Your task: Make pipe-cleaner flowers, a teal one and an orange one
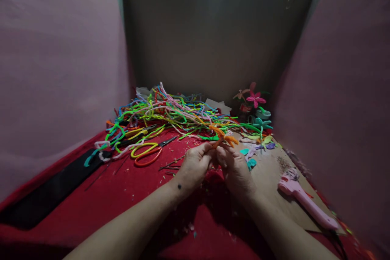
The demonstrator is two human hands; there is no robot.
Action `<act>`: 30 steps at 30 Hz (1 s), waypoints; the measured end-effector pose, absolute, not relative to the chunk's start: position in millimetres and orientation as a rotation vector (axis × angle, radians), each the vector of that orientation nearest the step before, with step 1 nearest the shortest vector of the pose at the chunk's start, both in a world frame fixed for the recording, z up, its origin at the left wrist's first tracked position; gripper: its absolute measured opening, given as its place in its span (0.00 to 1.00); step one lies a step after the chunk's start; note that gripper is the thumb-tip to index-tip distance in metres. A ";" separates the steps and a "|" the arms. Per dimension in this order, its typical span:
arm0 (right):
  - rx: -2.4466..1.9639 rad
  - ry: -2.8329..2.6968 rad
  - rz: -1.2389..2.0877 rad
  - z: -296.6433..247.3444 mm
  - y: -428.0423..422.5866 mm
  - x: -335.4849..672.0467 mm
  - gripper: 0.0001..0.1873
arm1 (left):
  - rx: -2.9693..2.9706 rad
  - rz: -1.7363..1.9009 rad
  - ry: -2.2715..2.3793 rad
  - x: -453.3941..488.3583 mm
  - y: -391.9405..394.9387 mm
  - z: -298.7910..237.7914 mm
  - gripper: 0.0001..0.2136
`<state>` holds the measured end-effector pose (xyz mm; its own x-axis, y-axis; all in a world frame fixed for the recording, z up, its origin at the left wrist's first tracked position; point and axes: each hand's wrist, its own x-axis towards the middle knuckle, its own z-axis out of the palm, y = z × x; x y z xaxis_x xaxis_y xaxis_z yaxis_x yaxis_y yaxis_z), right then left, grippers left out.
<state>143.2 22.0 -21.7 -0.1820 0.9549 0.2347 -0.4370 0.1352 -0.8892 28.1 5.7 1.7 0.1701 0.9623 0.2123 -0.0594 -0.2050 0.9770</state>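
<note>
An orange pipe-cleaner flower [230, 139] with a pale tuft at its centre is held up over the middle of the table. My left hand [195, 165] pinches its base from the left, thumb and fingers together. From the other side my right hand [237, 170] closes its fingers on the same base, the two hands touching. The fingers hide the flower's lower end. Left of my hands lie scissors [146, 153] with yellow and orange handles and several thin dark wire stems [170, 167].
A big tangle of coloured pipe cleaners [170, 109] fills the back, with yellow-handled pliers [136, 133] at its edge. On the right, a pink glue gun [309, 201] lies on a brown board [268, 195]. Finished flowers [256, 98] stand behind. A black strip [51, 189] runs along the left.
</note>
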 end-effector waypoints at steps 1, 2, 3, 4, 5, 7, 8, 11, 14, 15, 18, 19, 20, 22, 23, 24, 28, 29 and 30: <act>-0.628 -1.113 1.414 -19.7 21.5 143.5 0.08 | 1.364 1.236 0.915 28.7 5.5 3.4 0.10; -0.634 -1.105 1.423 -17.6 20.9 143.7 0.07 | 1.314 1.228 0.893 29.4 5.2 4.8 0.11; -0.646 -1.101 1.427 -15.8 20.5 144.0 0.07 | 1.262 1.220 0.876 29.9 4.9 5.9 0.11; -0.662 -1.099 1.420 -14.4 20.2 144.4 0.07 | 1.211 1.211 0.866 30.2 4.6 6.5 0.11; -0.678 -1.101 1.407 -13.7 20.3 144.8 0.07 | 1.158 1.198 0.860 30.3 4.3 6.8 0.11; -0.704 -1.114 1.382 -15.1 21.5 145.1 0.08 | 1.068 1.155 0.849 29.5 3.9 6.6 0.12; -0.699 -1.103 1.380 -16.9 22.6 144.9 0.08 | 1.033 1.125 0.839 28.7 3.9 6.2 0.12; -0.633 -1.020 1.433 -23.6 25.9 142.8 0.07 | 0.970 1.037 0.765 25.0 4.3 4.6 0.12; -0.549 -0.918 1.527 -26.2 27.1 139.6 0.07 | 0.916 0.963 0.631 20.2 5.6 2.4 0.11; -0.536 -0.897 1.566 -25.6 26.8 138.9 0.07 | 0.893 0.935 0.582 18.6 6.1 1.4 0.11; -0.538 -0.869 1.669 -22.1 25.0 139.2 0.09 | 0.818 0.843 0.458 13.5 7.9 -1.8 0.08; -0.544 -0.872 1.687 -21.2 24.5 140.0 0.11 | 0.796 0.817 0.428 12.0 8.3 -2.7 0.07; -0.544 -0.877 1.690 -20.8 24.1 141.1 0.12 | 0.779 0.798 0.406 10.7 8.7 -3.3 0.06; -0.532 -0.892 1.675 -21.4 24.1 143.2 0.12 | 0.761 0.774 0.385 9.1 9.2 -3.8 0.05; -0.522 -0.900 1.666 -22.2 24.4 144.0 0.12 | 0.765 0.770 0.384 8.9 9.2 -3.5 0.04; -0.513 -0.906 1.658 -22.9 24.8 144.6 0.11 | 0.779 0.772 0.388 9.3 9.0 -2.7 0.04; -0.525 -0.886 1.620 -23.2 26.3 144.2 0.08 | 0.963 0.829 0.508 15.1 5.8 3.1 0.11; -0.532 -0.888 1.612 -22.5 26.5 143.5 0.08 | 1.058 0.872 0.599 17.1 4.4 4.0 0.12; -0.535 -0.894 1.605 -21.8 26.6 142.8 0.08 | 1.180 0.933 0.714 19.0 3.1 4.0 0.12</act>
